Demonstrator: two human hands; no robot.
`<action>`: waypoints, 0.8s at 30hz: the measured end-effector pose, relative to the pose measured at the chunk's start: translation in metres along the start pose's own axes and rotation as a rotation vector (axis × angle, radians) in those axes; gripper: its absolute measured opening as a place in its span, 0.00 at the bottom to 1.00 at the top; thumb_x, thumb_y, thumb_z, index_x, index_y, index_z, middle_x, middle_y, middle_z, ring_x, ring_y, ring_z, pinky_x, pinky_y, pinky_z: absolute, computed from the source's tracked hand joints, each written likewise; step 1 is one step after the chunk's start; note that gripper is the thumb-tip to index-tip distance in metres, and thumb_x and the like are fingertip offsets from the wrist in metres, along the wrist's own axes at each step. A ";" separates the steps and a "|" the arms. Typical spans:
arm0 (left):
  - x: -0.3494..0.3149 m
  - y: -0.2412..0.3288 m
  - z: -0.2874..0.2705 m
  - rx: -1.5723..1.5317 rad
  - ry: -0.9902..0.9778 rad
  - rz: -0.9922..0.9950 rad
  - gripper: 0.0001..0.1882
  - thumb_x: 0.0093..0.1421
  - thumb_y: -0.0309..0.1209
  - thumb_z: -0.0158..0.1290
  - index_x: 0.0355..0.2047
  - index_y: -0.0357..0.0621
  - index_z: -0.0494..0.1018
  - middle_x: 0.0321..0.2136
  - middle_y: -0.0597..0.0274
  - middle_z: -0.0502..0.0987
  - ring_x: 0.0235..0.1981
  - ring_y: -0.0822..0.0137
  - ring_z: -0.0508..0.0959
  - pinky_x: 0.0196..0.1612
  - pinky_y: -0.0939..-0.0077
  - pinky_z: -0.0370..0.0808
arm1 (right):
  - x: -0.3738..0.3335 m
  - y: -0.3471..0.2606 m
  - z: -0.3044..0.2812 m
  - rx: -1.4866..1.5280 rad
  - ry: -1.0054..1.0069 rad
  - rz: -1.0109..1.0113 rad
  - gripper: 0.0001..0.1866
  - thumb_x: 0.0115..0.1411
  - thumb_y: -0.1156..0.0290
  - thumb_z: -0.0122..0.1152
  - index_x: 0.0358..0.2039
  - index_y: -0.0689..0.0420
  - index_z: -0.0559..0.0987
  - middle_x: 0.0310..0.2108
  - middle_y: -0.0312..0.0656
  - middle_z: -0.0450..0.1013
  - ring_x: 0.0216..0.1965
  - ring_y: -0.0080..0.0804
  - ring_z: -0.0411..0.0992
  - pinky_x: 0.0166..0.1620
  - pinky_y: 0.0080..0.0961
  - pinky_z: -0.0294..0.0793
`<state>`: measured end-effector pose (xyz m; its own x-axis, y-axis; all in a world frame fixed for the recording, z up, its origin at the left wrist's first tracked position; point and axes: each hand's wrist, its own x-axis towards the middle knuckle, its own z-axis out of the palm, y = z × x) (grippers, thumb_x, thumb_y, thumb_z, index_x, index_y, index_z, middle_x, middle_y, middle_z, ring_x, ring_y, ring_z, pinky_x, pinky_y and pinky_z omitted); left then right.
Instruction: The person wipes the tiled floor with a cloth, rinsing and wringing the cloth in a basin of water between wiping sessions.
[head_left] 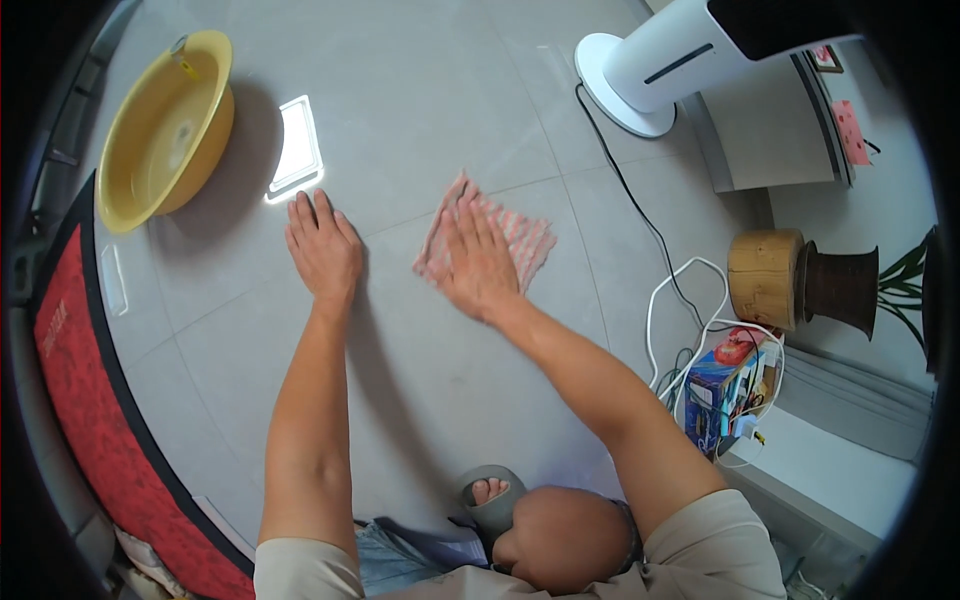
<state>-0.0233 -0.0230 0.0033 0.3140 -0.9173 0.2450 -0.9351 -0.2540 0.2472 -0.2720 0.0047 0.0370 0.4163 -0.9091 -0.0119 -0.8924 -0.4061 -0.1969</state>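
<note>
My right hand (pixel 479 262) lies flat on a pink-and-white checked cleaning cloth (pixel 528 238), its fingers stretched forward over the fabric. Rumpled edges of the cloth show on both sides of the hand, spread on the grey tiled floor (pixel 450 380). To the left, my left hand (pixel 325 248) rests palm down on the bare tiles with its fingers extended, holding nothing. A bright window reflection lies just beyond its fingertips. Farther left stands a yellow plastic basin (pixel 205 165), apparently with nothing but a pale mark visible on its bottom.
A red mat (pixel 110 410) with a black border runs along the left. At the far right stands a white appliance (pixel 665 65) on a round base, its black cable (pixel 640 205) trailing across the tiles. White cords, a blue box (pixel 712 400) and a wooden stump (pixel 765 280) line the right.
</note>
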 end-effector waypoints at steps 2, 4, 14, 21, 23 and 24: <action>-0.001 -0.004 0.001 -0.011 0.018 0.018 0.26 0.75 0.38 0.45 0.70 0.44 0.69 0.73 0.47 0.65 0.76 0.48 0.60 0.77 0.49 0.54 | -0.037 -0.011 0.002 0.023 -0.022 -0.019 0.43 0.73 0.44 0.48 0.77 0.63 0.59 0.80 0.58 0.49 0.81 0.52 0.43 0.80 0.49 0.41; -0.005 -0.011 0.003 -0.019 0.035 0.031 0.26 0.75 0.38 0.46 0.70 0.44 0.69 0.73 0.47 0.65 0.76 0.48 0.60 0.76 0.49 0.55 | -0.057 -0.012 0.001 0.048 -0.047 -0.043 0.43 0.73 0.44 0.48 0.77 0.62 0.59 0.80 0.58 0.49 0.81 0.52 0.43 0.80 0.49 0.41; 0.028 -0.007 -0.005 -0.053 -0.079 0.051 0.26 0.74 0.37 0.47 0.69 0.42 0.70 0.70 0.42 0.68 0.72 0.43 0.65 0.74 0.49 0.59 | 0.070 0.088 0.018 -0.053 0.306 0.531 0.42 0.74 0.46 0.46 0.78 0.63 0.57 0.78 0.59 0.53 0.80 0.56 0.46 0.79 0.50 0.42; 0.031 -0.008 -0.001 -0.022 -0.022 0.057 0.27 0.75 0.37 0.46 0.71 0.43 0.68 0.72 0.40 0.64 0.74 0.41 0.62 0.76 0.43 0.55 | 0.208 0.138 0.009 0.023 0.264 0.249 0.38 0.72 0.51 0.46 0.76 0.59 0.62 0.79 0.56 0.54 0.80 0.51 0.47 0.80 0.46 0.42; 0.031 -0.008 -0.002 -0.020 -0.047 0.041 0.27 0.75 0.37 0.46 0.71 0.43 0.67 0.72 0.41 0.64 0.75 0.42 0.61 0.76 0.44 0.54 | 0.240 0.135 0.006 0.035 0.245 0.156 0.37 0.71 0.53 0.46 0.76 0.57 0.63 0.78 0.54 0.55 0.80 0.51 0.49 0.80 0.45 0.44; 0.034 -0.006 -0.001 -0.015 -0.045 0.035 0.27 0.75 0.37 0.46 0.71 0.43 0.67 0.72 0.41 0.64 0.75 0.42 0.61 0.76 0.44 0.54 | 0.254 0.133 0.005 0.041 0.231 0.071 0.36 0.71 0.55 0.46 0.77 0.54 0.64 0.78 0.53 0.57 0.80 0.50 0.50 0.80 0.44 0.45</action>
<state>-0.0065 -0.0519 0.0113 0.2730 -0.9386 0.2111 -0.9427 -0.2173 0.2530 -0.2840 -0.2802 0.0033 0.2983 -0.9341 0.1963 -0.9081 -0.3410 -0.2431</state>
